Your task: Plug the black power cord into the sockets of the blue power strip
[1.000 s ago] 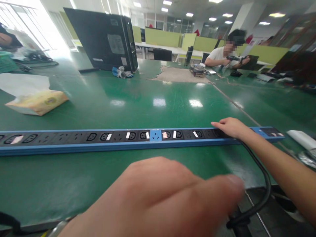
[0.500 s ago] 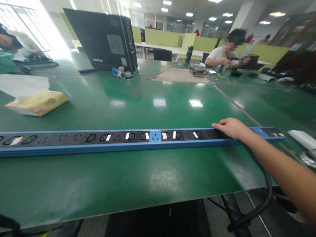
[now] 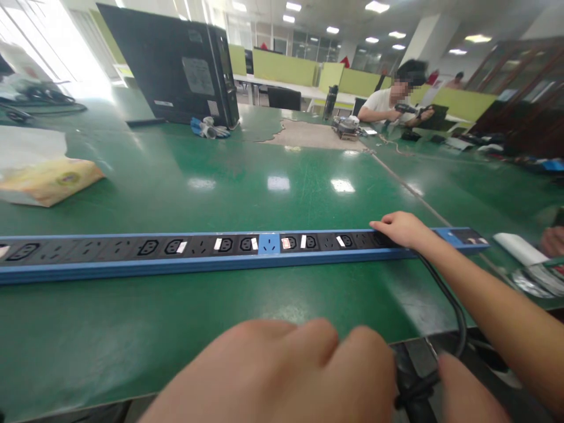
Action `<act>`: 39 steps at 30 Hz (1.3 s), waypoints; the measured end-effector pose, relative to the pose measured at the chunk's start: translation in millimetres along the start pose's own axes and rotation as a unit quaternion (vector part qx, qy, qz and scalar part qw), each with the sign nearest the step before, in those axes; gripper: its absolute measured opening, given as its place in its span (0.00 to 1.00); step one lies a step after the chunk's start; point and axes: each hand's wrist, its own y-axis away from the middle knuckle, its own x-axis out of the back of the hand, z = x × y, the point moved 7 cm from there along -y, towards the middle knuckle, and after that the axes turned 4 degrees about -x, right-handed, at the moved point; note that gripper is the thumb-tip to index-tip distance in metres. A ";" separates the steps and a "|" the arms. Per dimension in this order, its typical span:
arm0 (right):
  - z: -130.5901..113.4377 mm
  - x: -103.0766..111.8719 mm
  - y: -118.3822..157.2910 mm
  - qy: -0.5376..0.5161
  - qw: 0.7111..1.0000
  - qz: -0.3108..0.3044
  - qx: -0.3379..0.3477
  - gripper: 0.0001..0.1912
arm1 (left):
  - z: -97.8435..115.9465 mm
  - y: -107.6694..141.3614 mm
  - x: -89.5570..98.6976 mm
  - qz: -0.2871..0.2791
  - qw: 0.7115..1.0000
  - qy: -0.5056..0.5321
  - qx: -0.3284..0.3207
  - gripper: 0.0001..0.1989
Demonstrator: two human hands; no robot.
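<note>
A long blue power strip (image 3: 229,261) with black sockets lies across the green table, its left end outside the view. White labels mark several of its sockets. Over the strip's right part, my right hand (image 3: 403,230) is closed, palm down, around the end of a black power cord (image 3: 447,296). That end is hidden under my fingers. From there the cord loops down over the table's front edge. My left hand (image 3: 282,376), large and blurred, is close to the camera at the bottom. Its thumb is apart from the bent fingers, whose tips are hidden; part of the cord shows between them.
A tissue pack (image 3: 57,179) lies at left. Behind it stand a black computer case (image 3: 185,70) and a pair of gloves (image 3: 210,128). A dark bottle (image 3: 330,103) is farther back, near a co-worker (image 3: 383,106) holding a tool. White rolled material (image 3: 520,247) lies at right.
My left hand has come into view from below. My right hand stays on the strip. The view has shifted slightly, and another person's hand shows at the right edge.
</note>
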 end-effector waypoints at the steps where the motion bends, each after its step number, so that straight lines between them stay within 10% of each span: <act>1: -0.2 0.3 0.1 0.001 1.000 0.000 -0.002 0.25 | -2.2 -11.6 -6.6 -0.025 1.000 -0.011 -0.007 0.26; 5: -0.8 2.0 2.4 -0.001 1.000 -0.004 -0.013 0.24 | -41.1 -49.0 -39.1 -0.088 0.987 -0.131 -0.024 0.15; 13: -0.5 4.1 7.0 -0.031 0.999 0.012 -0.020 0.24 | -141.2 -55.1 -76.9 -0.069 0.970 -0.227 0.061 0.35; 20: 10.0 25.3 39.5 -0.037 0.983 0.153 -0.100 0.22 | -141.8 -54.3 -82.8 -0.064 0.956 -0.272 0.089 0.35; 26: 13.6 19.3 72.7 0.040 0.988 0.102 -0.113 0.27 | -142.0 -54.3 -84.1 -0.064 0.953 -0.281 0.090 0.37; 32: 65.7 85.3 84.4 -0.064 0.950 0.275 -0.134 0.23 | -141.7 -53.6 -83.8 -0.060 0.955 -0.278 0.086 0.37; 39: 125.6 52.0 60.1 -0.002 0.983 0.084 -0.166 0.21 | -142.3 -54.0 -83.5 -0.055 0.956 -0.276 0.085 0.37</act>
